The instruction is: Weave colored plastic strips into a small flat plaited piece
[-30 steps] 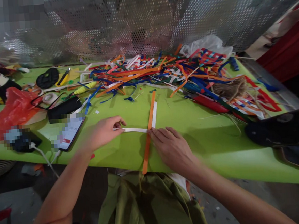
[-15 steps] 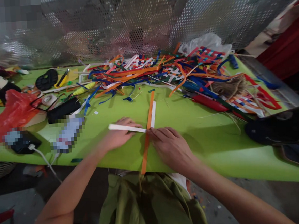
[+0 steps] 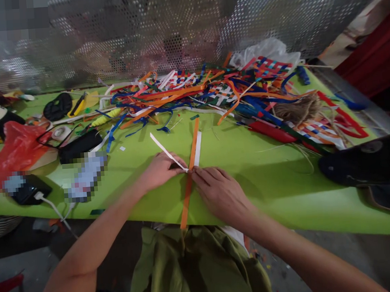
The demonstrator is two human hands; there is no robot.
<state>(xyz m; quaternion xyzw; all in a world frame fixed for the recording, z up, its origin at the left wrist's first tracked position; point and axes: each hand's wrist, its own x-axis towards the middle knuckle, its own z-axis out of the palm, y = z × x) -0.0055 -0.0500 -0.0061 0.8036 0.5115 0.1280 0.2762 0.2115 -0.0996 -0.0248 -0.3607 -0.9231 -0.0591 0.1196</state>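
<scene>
An orange strip (image 3: 187,199) runs from the front edge of the green table toward the middle, with a white strip (image 3: 198,149) partly beside its upper half. My left hand (image 3: 161,169) pinches the white strip just left of the orange one; the strip's free end rises up and to the left. My right hand (image 3: 220,193) lies palm down at the crossing, its fingertips together and pressed on the strips there. What is under the right fingers is hidden.
Coloured strips and woven pieces (image 3: 178,91) are heaped along the back of the green table (image 3: 286,206). At left are a red plastic bag (image 3: 17,145), a black case (image 3: 79,146) and devices with a white cable (image 3: 54,207). A dark object (image 3: 366,163) lies at right.
My left hand has moved slightly right, toward the crossing. The white strip's free end has swung up and now slants. My right hand has shifted slightly left.
</scene>
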